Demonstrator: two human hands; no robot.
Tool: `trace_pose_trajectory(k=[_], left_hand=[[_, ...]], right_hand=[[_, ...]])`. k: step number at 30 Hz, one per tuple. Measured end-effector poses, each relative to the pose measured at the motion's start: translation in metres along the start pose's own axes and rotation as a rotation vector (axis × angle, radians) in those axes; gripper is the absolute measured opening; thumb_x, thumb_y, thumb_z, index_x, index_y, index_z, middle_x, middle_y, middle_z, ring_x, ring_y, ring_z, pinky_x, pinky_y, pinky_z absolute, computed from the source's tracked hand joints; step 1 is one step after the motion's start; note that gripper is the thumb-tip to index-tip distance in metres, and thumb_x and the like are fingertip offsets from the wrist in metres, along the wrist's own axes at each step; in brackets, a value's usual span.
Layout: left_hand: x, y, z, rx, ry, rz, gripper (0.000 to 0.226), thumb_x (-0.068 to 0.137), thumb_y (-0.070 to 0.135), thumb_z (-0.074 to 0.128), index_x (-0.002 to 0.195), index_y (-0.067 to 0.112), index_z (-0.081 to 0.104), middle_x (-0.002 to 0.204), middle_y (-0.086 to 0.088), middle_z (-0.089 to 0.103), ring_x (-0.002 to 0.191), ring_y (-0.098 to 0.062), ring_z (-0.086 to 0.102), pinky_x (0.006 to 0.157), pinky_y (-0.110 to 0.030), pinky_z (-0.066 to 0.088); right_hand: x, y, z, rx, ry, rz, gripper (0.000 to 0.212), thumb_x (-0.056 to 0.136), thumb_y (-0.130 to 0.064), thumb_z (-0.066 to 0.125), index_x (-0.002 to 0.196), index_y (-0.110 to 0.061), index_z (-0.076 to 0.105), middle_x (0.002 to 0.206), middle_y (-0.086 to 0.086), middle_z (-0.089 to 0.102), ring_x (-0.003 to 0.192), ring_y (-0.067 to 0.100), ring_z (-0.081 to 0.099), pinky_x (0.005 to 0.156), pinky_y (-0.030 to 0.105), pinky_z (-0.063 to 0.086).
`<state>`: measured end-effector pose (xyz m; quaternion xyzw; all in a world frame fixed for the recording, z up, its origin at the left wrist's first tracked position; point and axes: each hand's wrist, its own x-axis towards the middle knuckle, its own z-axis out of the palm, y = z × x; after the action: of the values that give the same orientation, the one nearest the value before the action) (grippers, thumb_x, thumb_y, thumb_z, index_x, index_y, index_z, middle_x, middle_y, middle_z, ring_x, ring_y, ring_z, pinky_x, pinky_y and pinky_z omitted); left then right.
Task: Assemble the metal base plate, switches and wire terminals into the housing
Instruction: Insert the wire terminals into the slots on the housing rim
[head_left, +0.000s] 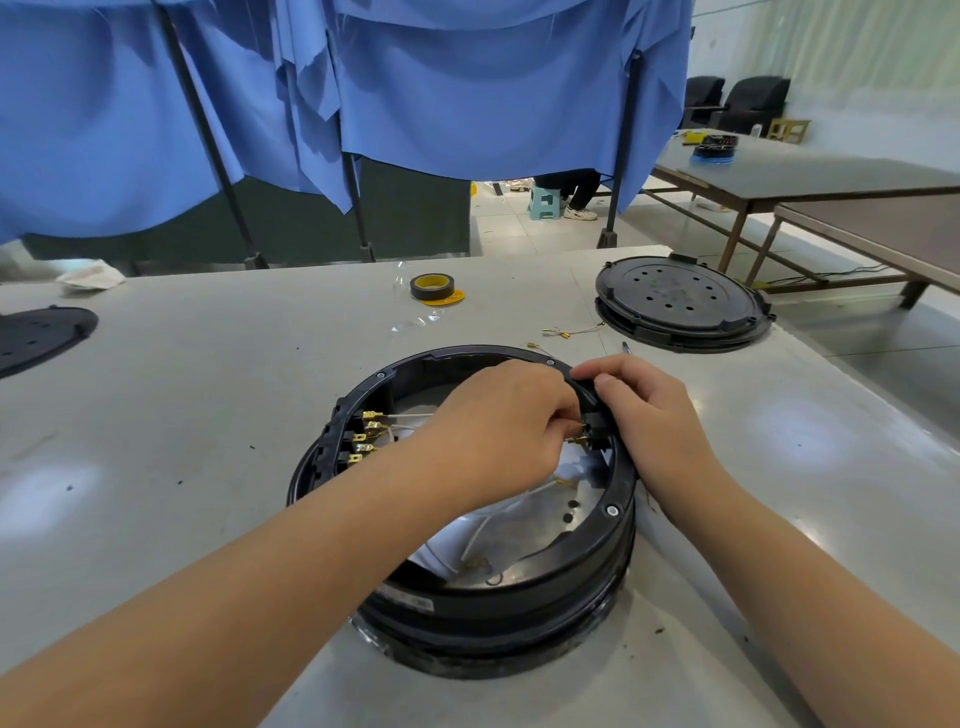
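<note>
A round black housing (519, 597) stands on the grey table in front of me. Black switches with brass terminals (366, 436) line its left inner wall, and white wires (498, 519) lie loose on the shiny floor inside. At the right inner rim sits another black switch (597, 423). My right hand (654, 415) pinches the rim and that switch from outside. My left hand (504, 421) reaches across the opening and pinches a brass wire terminal (577, 434) against the switch. The terminal's tip is partly hidden by my fingers.
Black round covers (680, 306) are stacked at the back right, another cover (36, 335) lies at the left edge. A tape roll (432, 287) and loose terminal wires (566, 331) lie behind the housing. Blue curtains (415, 93) hang beyond the table's far edge.
</note>
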<state>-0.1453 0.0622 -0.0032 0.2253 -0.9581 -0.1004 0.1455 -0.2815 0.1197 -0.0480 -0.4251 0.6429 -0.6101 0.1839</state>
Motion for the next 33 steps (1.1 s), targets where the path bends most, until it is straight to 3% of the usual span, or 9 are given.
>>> trace_pose_trajectory(k=[6,12,16,20,23,27,33], left_hand=[[0.000,-0.002,0.004,-0.045,0.026,-0.023,0.019,0.092,0.020,0.055,0.090,0.011,0.072,0.086,-0.001,0.065,0.082,-0.019,0.056,0.078,-0.040,0.046],[-0.005,-0.012,-0.002,-0.107,0.040,-0.119,0.022,0.092,0.039,0.055,0.097,0.024,0.070,0.091,0.010,0.064,0.086,-0.009,0.059,0.081,-0.037,0.050],[-0.012,-0.037,-0.015,-0.130,0.169,-0.214,0.038,0.092,0.048,0.045,0.118,0.028,0.063,0.114,0.009,0.060,0.106,-0.011,0.054,0.095,-0.038,0.046],[-0.022,-0.065,-0.019,0.046,0.015,-0.325,0.056,0.095,0.046,0.046,0.147,0.031,0.031,0.155,0.006,0.031,0.140,-0.016,0.029,0.114,-0.040,0.028],[-0.023,-0.071,-0.015,0.072,-0.042,-0.353,0.060,0.096,0.053,0.038,0.150,0.029,0.025,0.156,0.007,0.028,0.140,-0.015,0.029,0.114,-0.038,0.028],[-0.021,-0.069,-0.014,0.122,-0.033,-0.346,0.061,0.096,0.055,0.034,0.149,0.025,0.027,0.153,0.006,0.032,0.136,-0.017,0.032,0.109,-0.039,0.032],[-0.022,-0.071,-0.013,0.117,-0.030,-0.334,0.061,0.097,0.055,0.032,0.149,0.024,0.027,0.153,0.006,0.032,0.136,-0.017,0.033,0.108,-0.039,0.032]], right_hand=[[0.000,-0.001,-0.002,-0.008,-0.018,-0.015,0.033,0.089,0.000,0.047,0.080,-0.023,0.069,0.081,0.006,0.070,0.076,0.026,0.060,0.072,0.041,0.051],[0.005,-0.003,-0.008,-0.003,-0.081,0.003,0.024,0.092,-0.002,0.051,0.088,-0.017,0.069,0.083,0.000,0.070,0.069,0.005,0.062,0.062,0.014,0.050],[0.027,-0.002,-0.020,-0.119,-0.058,0.018,0.021,0.091,-0.006,0.053,0.088,-0.021,0.067,0.087,0.001,0.070,0.081,0.013,0.066,0.073,0.023,0.051],[0.065,0.004,-0.025,-0.361,-0.071,0.003,0.018,0.089,-0.014,0.058,0.083,-0.028,0.067,0.089,-0.001,0.069,0.084,0.014,0.063,0.076,0.028,0.051],[0.099,0.018,-0.020,-0.562,-0.127,-0.016,0.013,0.090,-0.017,0.057,0.089,-0.025,0.067,0.094,-0.004,0.067,0.085,0.010,0.060,0.075,0.025,0.047],[0.133,0.034,-0.006,-0.804,-0.220,-0.052,0.017,0.093,-0.016,0.054,0.102,-0.017,0.068,0.106,0.002,0.066,0.093,0.017,0.058,0.078,0.028,0.045],[0.156,0.040,0.022,-0.965,-0.254,-0.105,0.021,0.093,-0.014,0.053,0.108,-0.014,0.068,0.111,0.006,0.064,0.094,0.022,0.057,0.080,0.032,0.047]])
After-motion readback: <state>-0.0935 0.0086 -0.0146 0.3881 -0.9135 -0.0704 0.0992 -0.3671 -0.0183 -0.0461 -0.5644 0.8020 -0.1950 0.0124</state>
